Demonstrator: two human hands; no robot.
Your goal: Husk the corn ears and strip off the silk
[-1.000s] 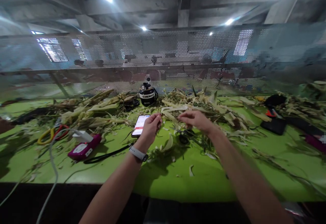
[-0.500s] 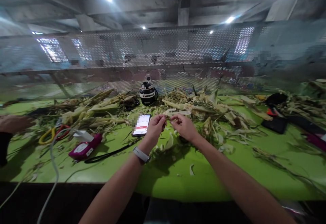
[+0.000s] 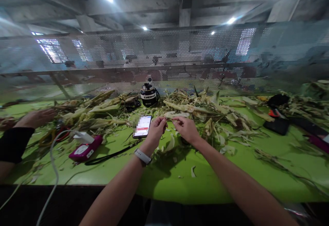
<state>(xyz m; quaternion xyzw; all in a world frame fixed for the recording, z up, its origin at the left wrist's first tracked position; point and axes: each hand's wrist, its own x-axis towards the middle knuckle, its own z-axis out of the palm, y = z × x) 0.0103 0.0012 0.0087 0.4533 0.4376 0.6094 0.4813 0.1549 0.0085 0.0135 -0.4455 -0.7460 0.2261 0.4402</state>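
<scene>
My left hand [image 3: 157, 129], with a pale watch [image 3: 143, 156] on the wrist, is closed in a pinch above the middle of the green table [image 3: 180, 188]. My right hand [image 3: 187, 128] faces it, thumb and forefinger pinched close to the left fingertips. Whatever lies between the fingertips is too small to make out. Just left of my left hand lies a lit phone [image 3: 142, 126]. Dried corn husks [image 3: 195, 104] are heaped behind my hands, and a loose husk scrap [image 3: 170, 143] lies below them.
A black bottle [image 3: 149, 95] stands at the back, before a perforated screen [image 3: 169, 54]. On the left are a purple power block [image 3: 84, 149] with a white cable [image 3: 52, 157], more husks [image 3: 95, 111] and a co-worker's hand [image 3: 38, 116]. A dark flat object [image 3: 277, 126] lies right.
My fingertips have come slightly closer together, still pinched. At left, the co-worker's arm has moved rightward and further in over the table.
</scene>
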